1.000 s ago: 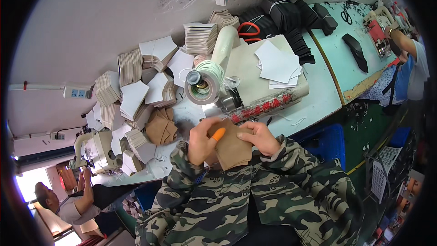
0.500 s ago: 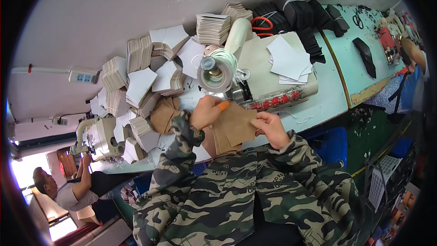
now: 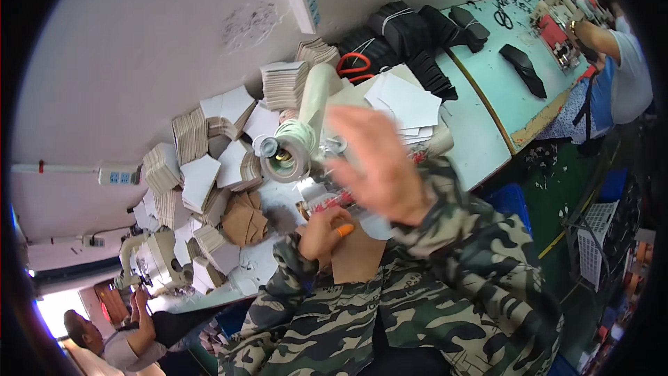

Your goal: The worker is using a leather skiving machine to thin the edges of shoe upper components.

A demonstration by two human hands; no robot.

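Left hand with an orange fingertip cover gripped a brown card at lower centre. Right hand was raised mid-frame, blurred, fingers spread, holding nothing.

You're in a workshop: stacked card pieces crowd your bench, a sewing machine stands left.

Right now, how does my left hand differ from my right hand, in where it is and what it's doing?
The left hand sits low on the brown card piece, thumb in an orange cover, and shows sharp; the right hand is raised above the table, blurred. The left hand presses on the brown card piece; the right hand is open with fingers spread and holds nothing. Both come out of camouflage sleeves.
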